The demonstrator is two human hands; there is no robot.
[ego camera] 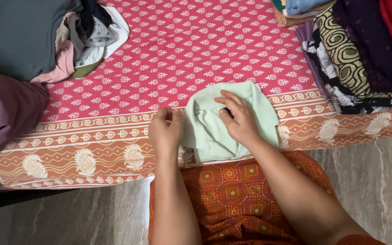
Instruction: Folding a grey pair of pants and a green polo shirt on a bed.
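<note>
Partly hidden under the flat, spread right hand (236, 117), the green garment (225, 121) is pinched by the left hand (165, 129).

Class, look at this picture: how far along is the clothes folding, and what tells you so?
Done: folded garments are stacked at the right. In hand: the pale green garment, partly folded, with the right hand pressing flat on it and the left hand gripping its edge. Left: a loose heap of clothes at the upper left.
</note>
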